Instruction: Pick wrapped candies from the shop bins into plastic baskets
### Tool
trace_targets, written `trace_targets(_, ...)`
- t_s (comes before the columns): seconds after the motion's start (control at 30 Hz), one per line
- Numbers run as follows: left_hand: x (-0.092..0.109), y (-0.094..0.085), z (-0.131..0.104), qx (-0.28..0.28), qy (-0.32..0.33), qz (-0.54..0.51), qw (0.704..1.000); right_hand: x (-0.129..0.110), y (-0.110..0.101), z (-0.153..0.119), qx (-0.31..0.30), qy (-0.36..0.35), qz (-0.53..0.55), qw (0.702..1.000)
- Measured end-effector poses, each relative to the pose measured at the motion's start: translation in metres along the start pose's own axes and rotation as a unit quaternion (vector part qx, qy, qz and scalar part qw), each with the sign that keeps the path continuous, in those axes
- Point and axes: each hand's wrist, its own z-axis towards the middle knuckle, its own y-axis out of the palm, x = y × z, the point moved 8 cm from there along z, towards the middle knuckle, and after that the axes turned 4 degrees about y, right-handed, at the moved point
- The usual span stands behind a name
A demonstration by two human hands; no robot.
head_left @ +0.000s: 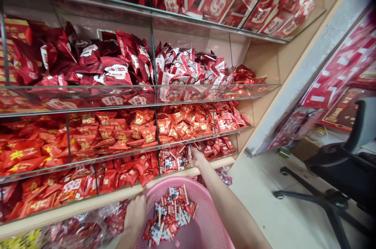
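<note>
My left hand (136, 212) is closed on the left rim of a pink plastic basket (213, 210). Inside the basket lies a loose pile of small red candy packets (169, 213) with black-and-white pictures and pale edges. My right hand (196, 157) reaches past the basket's far side into a compartment of the lowest shelf. Its fingers are curled among similar red packets (170, 163) there. Their tips are partly hidden, so what they hold cannot be made out.
Glass-fronted shelves (88, 100) with dividers hold red and orange packets in several rows. Below the wooden bottom ledge (88, 204) lie clear plastic bags (85, 227). A black office chair (331, 198) stands on the tiled floor at right, near red printed packaging (337, 69).
</note>
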Motion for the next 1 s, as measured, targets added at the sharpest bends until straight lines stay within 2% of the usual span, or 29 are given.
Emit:
trace_targets(0.13, 0.000, -0.001, -0.001, -0.002, -0.007, 0.013, 1.000, 0.008, -0.007, -0.010, -0.010, 0.037, 0.043, 0.998)
trace_targets(0.3, 0.001, -0.005, -0.003, -0.004, -0.017, 0.000, 1.000, 0.004, -0.019, -0.034, -0.022, 0.011, 0.084, 0.996)
trace_targets(0.4, 0.002, -0.006, -0.003, 0.001, -0.016, -0.001, 1.000, 0.004, -0.032, -0.052, -0.036, -0.036, 0.084, 0.995)
trace_targets(0.53, 0.003, -0.007, -0.004, 0.005, -0.014, -0.004, 1.000, 0.013, -0.054, -0.078, -0.046, -0.117, -0.016, 0.992)
trace_targets(0.67, 0.003, -0.004, -0.003, -0.005, -0.014, -0.006, 1.000, 0.034, -0.062, -0.103, -0.054, -0.152, -0.138, 0.977)
trace_targets(0.77, 0.005, -0.004, -0.002, 0.005, -0.001, 0.000, 1.000, 0.054, -0.050, -0.116, -0.104, -0.132, -0.187, 0.968)
trace_targets(0.9, 0.004, -0.005, -0.003, 0.000, -0.012, 0.000, 1.000, 0.085, -0.012, -0.120, -0.214, -0.099, -0.266, 0.935)
trace_targets(1.0, 0.005, -0.008, -0.004, -0.011, -0.018, -0.011, 1.000, 0.105, 0.012, -0.111, -0.221, -0.116, -0.340, 0.907)
